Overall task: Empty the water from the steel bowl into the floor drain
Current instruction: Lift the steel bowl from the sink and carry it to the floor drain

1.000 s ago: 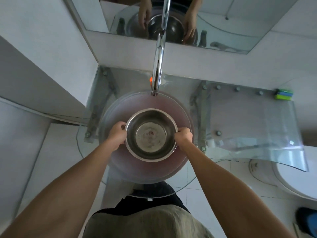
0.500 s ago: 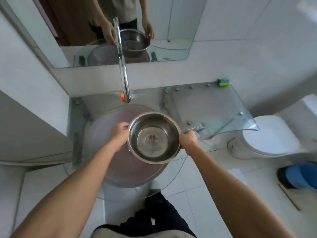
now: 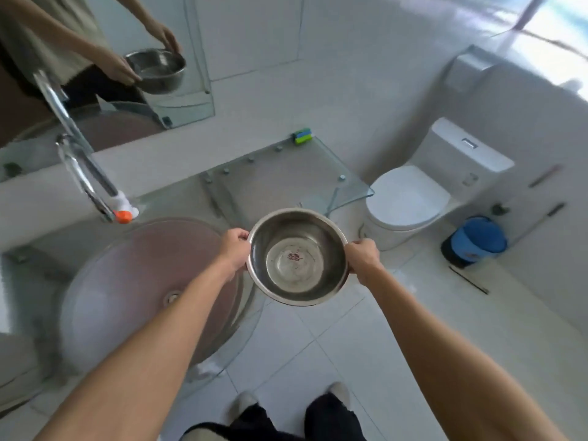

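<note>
The steel bowl (image 3: 297, 256) is held level in the air, out past the right edge of the round glass basin (image 3: 127, 281) and above the white floor tiles (image 3: 350, 361). A small reddish mark sits at the centre of its bottom; whether water lies in it is hard to tell. The left hand (image 3: 234, 249) clasps the rim on the near-left side, thumb over the edge, and the right hand (image 3: 362, 257) grips the opposite rim in the same way. Both arms are stretched forward.

Left of the bowl, the chrome tap (image 3: 82, 173) arches over the basin, with an orange-capped piece at its foot. Behind the bowl a glass shelf (image 3: 286, 176) carries a green and blue sponge (image 3: 302, 135) at its far corner. Further right stands a white toilet (image 3: 407, 198) with the lid down, and beyond it a blue bin (image 3: 477, 238) on the floor. The mirror (image 3: 95, 65) up on the left shows the bowl and both hands reflected.
</note>
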Motion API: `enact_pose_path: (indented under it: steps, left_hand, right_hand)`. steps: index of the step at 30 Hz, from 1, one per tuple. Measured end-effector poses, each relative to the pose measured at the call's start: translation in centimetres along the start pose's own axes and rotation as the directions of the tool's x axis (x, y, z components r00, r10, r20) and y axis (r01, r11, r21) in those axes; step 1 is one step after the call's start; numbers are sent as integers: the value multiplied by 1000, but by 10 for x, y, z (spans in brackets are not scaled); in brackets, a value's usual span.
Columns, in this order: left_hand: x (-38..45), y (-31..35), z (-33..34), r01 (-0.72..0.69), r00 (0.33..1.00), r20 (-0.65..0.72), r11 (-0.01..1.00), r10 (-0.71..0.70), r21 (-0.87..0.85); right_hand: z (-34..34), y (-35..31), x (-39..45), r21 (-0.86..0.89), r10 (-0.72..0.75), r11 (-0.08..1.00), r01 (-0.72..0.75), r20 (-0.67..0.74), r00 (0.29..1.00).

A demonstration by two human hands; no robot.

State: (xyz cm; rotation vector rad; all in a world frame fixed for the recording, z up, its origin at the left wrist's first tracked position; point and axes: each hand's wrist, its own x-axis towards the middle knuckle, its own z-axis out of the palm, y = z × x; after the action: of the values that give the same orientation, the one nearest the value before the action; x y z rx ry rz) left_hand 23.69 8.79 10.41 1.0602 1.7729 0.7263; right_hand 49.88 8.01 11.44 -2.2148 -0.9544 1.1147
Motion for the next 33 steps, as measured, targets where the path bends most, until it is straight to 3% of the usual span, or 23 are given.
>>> enact_pose_path:
  steps: [8,17,33]
  left_hand:
    - [-10,59,123,-13,994,108,994,1,108]
    - [-10,121,265,8,973,230,997,-27,82]
    - [109,187,433,-11,958,287,996,-16,92]
  right_hand:
    - [-106,61,59,71,104,992,-101,-45,994]
    - [-228,114,135,47,142,989,-140,-48,989]
    - [-313,122,307,33,214,977,-211,-116,970]
